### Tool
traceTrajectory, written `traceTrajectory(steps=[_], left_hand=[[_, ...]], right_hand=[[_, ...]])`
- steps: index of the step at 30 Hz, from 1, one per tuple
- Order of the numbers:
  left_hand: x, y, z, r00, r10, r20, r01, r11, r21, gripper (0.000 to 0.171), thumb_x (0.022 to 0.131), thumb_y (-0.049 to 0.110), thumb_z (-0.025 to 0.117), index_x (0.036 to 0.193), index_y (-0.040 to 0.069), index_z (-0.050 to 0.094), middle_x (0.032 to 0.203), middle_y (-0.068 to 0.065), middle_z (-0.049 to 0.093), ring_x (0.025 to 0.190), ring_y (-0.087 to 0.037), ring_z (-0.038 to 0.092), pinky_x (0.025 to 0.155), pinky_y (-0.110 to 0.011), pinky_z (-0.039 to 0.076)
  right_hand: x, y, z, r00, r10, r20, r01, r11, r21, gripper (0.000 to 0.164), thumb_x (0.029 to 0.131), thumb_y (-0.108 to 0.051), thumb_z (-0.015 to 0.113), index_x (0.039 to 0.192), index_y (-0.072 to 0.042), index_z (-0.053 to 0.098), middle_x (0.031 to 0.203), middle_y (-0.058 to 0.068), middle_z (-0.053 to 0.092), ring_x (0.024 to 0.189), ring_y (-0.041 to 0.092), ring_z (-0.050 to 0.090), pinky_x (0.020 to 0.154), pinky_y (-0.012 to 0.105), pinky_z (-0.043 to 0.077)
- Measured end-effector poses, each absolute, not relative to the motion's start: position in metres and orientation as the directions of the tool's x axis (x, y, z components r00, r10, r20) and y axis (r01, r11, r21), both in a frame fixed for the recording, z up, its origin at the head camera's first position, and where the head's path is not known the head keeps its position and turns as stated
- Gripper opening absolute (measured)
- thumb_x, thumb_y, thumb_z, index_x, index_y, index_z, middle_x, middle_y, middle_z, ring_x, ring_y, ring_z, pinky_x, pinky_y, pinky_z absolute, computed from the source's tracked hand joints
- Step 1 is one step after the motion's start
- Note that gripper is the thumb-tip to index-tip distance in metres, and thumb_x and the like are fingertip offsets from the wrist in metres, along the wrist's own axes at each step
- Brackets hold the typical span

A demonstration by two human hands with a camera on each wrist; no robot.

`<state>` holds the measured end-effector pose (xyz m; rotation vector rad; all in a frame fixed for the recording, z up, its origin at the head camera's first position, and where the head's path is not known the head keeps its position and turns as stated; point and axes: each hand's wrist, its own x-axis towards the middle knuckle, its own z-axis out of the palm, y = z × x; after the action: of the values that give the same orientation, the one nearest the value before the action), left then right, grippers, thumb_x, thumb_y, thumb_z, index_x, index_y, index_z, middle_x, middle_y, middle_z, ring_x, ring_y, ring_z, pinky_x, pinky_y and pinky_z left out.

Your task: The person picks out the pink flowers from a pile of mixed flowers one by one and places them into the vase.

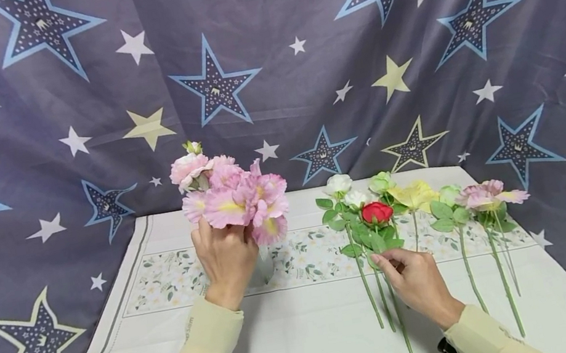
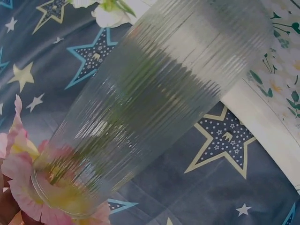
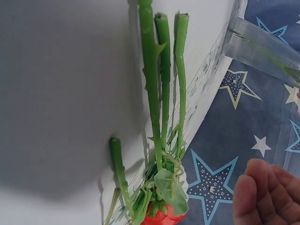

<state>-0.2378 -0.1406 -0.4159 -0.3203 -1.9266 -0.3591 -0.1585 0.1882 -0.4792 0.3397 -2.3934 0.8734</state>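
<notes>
My left hand [image 1: 226,258] is curled at the pink artificial flowers [image 1: 242,199] atop a clear ribbed vase [image 1: 263,267], its fingers on the petals. In the left wrist view the vase [image 2: 140,108] fills the middle, green stems blurred through its wall; pink petals [image 2: 23,178] surround its mouth, and the fingertips are partly cut off at the corner. Over the loose stems, my right hand [image 1: 418,279] reaches beside the red rose [image 1: 377,212], near its leaves. The right wrist view shows its fingers [image 3: 267,187] loosely bent, with nothing seen between them, apart from the rose stem [image 3: 151,70].
Beside the red rose lie white roses [image 1: 339,184], a yellow flower [image 1: 417,195], pale green roses [image 1: 381,182] and a mauve flower [image 1: 488,195], stems toward the front. A floral runner [image 1: 165,277] crosses the white table [image 1: 309,334]. A star-patterned cloth [image 1: 262,49] hangs behind.
</notes>
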Motion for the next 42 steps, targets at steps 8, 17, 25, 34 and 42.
traceTrajectory(steps=[8,17,25,34,42], left_hand=[[-0.231,-0.14,-0.428,-0.336,0.078,0.939,0.387,0.92,0.062,0.013,0.085,0.016,0.068,0.078,0.006,0.063,0.088,-0.015,0.058,0.074,-0.041,0.049,0.058,-0.048,0.033],[-0.216,-0.131,-0.438,-0.255,0.111,0.96,0.464,0.886,0.021,0.017,0.079,0.018,0.071,0.079,0.004,0.063,0.085,-0.015,0.062,0.074,-0.039,0.053,0.061,-0.048,0.037],[-0.207,-0.121,-0.452,-0.319,0.18,0.93,0.515,0.857,0.011,0.024,0.081,0.024,0.077,0.09,0.004,0.07,0.085,-0.014,0.066,0.077,-0.036,0.06,0.06,-0.046,0.042],[-0.201,-0.114,-0.462,-0.428,0.212,0.879,0.562,0.824,0.075,0.032,0.08,0.027,0.082,0.103,0.006,0.077,0.1,-0.011,0.074,0.088,-0.032,0.065,0.071,-0.045,0.05],[-0.197,-0.108,-0.472,-0.506,0.208,0.837,0.575,0.805,0.148,0.033,0.082,0.032,0.082,0.103,0.007,0.077,0.095,-0.009,0.076,0.089,-0.031,0.067,0.074,-0.043,0.049]], right_hand=[[-0.159,0.189,-0.48,-0.81,-0.044,0.585,-0.408,0.759,-0.508,0.016,0.094,-0.025,0.077,0.087,-0.011,0.08,0.06,-0.015,0.059,0.05,-0.004,0.05,0.048,0.023,0.048],[-0.16,0.192,-0.48,-0.801,-0.045,0.597,-0.412,0.765,-0.495,0.017,0.095,-0.025,0.077,0.087,-0.011,0.08,0.06,-0.014,0.06,0.05,-0.004,0.051,0.049,0.023,0.048],[-0.162,0.195,-0.479,-0.797,-0.051,0.602,-0.421,0.762,-0.492,0.016,0.095,-0.024,0.076,0.089,-0.009,0.08,0.059,-0.014,0.058,0.048,-0.004,0.048,0.047,0.023,0.046],[-0.163,0.199,-0.477,-0.792,-0.046,0.608,-0.409,0.779,-0.474,0.015,0.093,-0.023,0.078,0.089,-0.009,0.08,0.059,-0.011,0.06,0.048,-0.003,0.049,0.047,0.023,0.046],[-0.163,0.203,-0.476,-0.776,-0.047,0.63,-0.408,0.798,-0.443,0.015,0.092,-0.023,0.08,0.088,-0.009,0.08,0.06,-0.01,0.062,0.048,-0.005,0.049,0.047,0.023,0.047]])
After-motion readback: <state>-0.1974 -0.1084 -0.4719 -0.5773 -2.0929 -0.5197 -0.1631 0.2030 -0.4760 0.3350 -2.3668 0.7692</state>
